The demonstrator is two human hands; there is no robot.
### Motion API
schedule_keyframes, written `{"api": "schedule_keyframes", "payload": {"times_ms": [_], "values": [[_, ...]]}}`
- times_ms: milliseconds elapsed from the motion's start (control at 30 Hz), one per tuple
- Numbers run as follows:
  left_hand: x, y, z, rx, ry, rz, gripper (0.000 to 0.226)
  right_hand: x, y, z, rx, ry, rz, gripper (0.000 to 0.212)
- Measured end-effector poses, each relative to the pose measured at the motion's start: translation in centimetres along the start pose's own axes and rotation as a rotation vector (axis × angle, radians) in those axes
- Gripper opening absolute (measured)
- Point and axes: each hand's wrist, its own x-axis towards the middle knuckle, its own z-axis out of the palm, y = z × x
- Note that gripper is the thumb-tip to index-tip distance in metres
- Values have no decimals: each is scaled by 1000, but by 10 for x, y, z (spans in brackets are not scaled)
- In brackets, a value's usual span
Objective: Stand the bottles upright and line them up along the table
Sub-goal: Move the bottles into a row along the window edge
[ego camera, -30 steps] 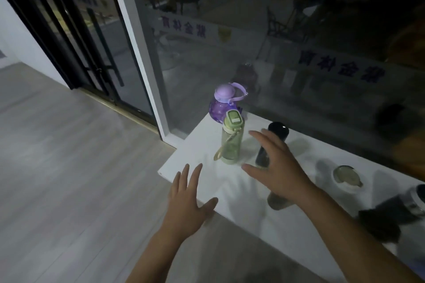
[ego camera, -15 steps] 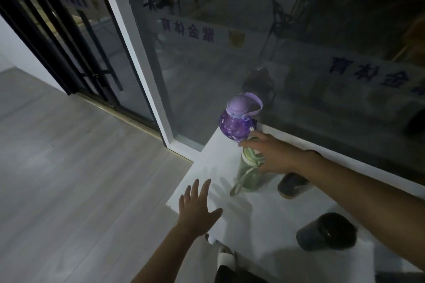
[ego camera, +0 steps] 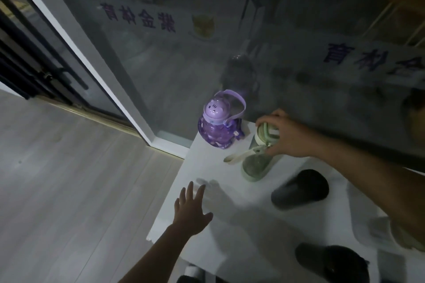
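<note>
The right hand (ego camera: pixel 285 135) pinches the pale green lid of a translucent green bottle (ego camera: pixel 257 158) standing at the far side of the white table (ego camera: pixel 243 232), right of a round purple bottle (ego camera: pixel 216 126). The left hand (ego camera: pixel 190 211) hovers with fingers spread over the near left edge; two dark cylindrical bottles (ego camera: pixel 301 188) stand nearer.

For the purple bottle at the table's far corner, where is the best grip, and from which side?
Probably the purple bottle by its rounded body below the cat-face lid, from the near-left side. It stands upright, the glass wall is just behind it, and the right hand with the green bottle crowds its right.
</note>
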Motion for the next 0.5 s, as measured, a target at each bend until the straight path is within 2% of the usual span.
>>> {"api": "schedule_keyframes", "payload": {"times_ms": [300, 500], "values": [[41, 2, -2, 88, -65, 67, 93, 49, 6, -25, -64, 178, 128, 70], [49, -4, -3, 127, -84, 141, 95, 64, -6, -19, -67, 153, 162, 71]]}}
